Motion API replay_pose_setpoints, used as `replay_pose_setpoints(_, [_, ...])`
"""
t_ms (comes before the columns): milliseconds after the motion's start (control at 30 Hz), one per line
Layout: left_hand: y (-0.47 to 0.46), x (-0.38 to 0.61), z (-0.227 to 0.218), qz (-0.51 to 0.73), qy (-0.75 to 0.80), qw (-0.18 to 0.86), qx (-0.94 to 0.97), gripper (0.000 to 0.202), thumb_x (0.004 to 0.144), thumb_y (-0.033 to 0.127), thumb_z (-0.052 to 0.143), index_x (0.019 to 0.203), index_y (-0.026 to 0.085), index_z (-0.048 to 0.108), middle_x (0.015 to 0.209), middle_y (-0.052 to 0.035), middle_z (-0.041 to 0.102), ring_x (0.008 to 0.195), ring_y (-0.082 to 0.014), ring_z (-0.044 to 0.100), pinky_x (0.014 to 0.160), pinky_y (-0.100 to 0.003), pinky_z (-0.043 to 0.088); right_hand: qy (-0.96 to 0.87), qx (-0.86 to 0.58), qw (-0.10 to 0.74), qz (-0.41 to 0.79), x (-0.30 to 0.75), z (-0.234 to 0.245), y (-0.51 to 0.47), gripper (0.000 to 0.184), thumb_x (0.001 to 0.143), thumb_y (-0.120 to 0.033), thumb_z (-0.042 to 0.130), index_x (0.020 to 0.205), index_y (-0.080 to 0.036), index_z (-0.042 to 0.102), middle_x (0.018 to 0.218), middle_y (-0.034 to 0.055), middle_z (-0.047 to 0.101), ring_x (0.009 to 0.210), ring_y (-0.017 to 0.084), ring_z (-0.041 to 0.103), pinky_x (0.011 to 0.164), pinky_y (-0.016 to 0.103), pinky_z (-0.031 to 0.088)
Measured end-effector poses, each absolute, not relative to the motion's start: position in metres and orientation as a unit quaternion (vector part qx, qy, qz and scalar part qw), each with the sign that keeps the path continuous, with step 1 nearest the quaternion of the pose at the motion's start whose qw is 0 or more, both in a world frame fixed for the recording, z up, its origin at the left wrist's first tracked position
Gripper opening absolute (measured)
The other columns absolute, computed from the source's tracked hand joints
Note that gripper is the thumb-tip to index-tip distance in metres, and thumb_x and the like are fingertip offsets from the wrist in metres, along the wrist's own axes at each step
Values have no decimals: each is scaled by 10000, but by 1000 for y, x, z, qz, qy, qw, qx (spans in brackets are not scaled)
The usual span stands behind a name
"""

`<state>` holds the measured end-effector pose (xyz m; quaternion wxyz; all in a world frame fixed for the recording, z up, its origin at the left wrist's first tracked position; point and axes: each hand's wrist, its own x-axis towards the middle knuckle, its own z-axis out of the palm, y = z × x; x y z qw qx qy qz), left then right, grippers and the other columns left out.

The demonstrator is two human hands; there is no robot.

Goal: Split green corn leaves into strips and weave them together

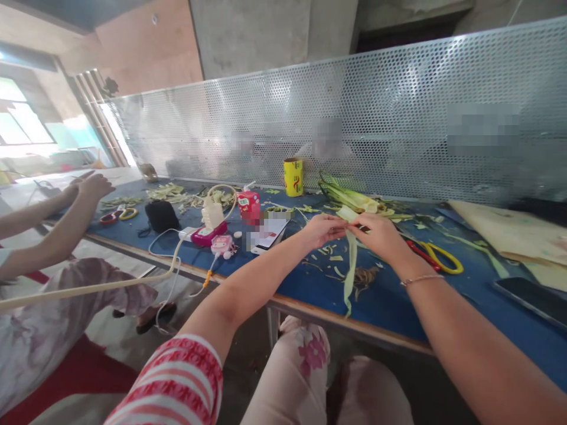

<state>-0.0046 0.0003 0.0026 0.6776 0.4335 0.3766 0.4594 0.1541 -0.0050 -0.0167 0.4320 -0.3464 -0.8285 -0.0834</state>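
Both my hands meet above the blue table (398, 307). My left hand (322, 229) and my right hand (378, 234) are closed in a pinch on a pale green leaf strip (351, 265). Its folded top sits between my fingers and its long tail hangs down past the table's front edge. Small leaf scraps and a brown fibre tangle (365, 275) lie just beneath my hands. A bracelet is on my right wrist.
Red and yellow scissors (436, 256) lie right of my hands, a bundle of green leaves (349, 198) and a yellow cup (293, 176) behind. A phone (531, 298), cardboard (509, 233), a red carton (249, 206) and chargers sit around. Another person's arms (62, 218) reach in at left. A perforated metal screen (354, 118) backs the table.
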Motion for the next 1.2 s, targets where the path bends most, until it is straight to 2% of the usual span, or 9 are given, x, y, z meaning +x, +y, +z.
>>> replay_pose_setpoints(267, [10,-8,5,513,370,669,391,231,692,-85,608,665,115,496,549,-15,621,523,-76,612,611,-191,512,-841,-308,443,-51,150,-10,-5,200,841,-227,516,814,-178,708,914,94,696,861,190,644,821,348,510])
replay_pose_setpoints(433, [11,-10,8,525,362,628,446,251,650,-26,692,679,123,492,539,13,601,498,-70,589,597,-203,495,-772,-364,516,73,149,-13,-1,186,786,-322,596,803,-192,727,903,81,708,829,194,654,695,318,538])
replay_pose_setpoints(567, [11,-8,6,530,354,577,510,257,601,48,759,677,116,523,529,32,584,498,-70,572,610,-229,488,-729,-402,541,122,147,-15,3,204,723,-352,652,803,-179,725,850,76,720,795,201,658,723,337,533])
replay_pose_setpoints(700, [12,-7,4,526,358,562,529,237,599,87,772,662,112,545,517,26,583,497,-73,567,585,-221,476,-719,-426,527,156,146,-12,1,199,712,-338,654,786,-165,722,780,74,726,719,202,663,722,351,529])
replay_pose_setpoints(833, [12,-8,6,517,348,598,503,243,591,97,782,638,109,544,537,16,600,522,-73,585,613,-216,488,-727,-426,518,148,145,-8,-3,197,746,-322,618,816,-168,719,797,70,731,723,200,671,731,348,531])
replay_pose_setpoints(1000, [10,-9,8,487,363,627,488,175,663,102,736,618,111,566,515,14,591,480,-49,548,571,-184,466,-744,-419,510,104,145,-6,-5,163,754,-286,606,800,-174,715,817,74,731,736,202,673,747,359,538])
replay_pose_setpoints(1200, [9,-8,5,463,370,654,470,162,688,128,725,611,91,588,519,-14,592,484,-62,556,579,-197,476,-750,-406,516,78,146,-8,-2,148,751,-282,600,789,-194,714,800,62,727,722,194,666,724,359,548])
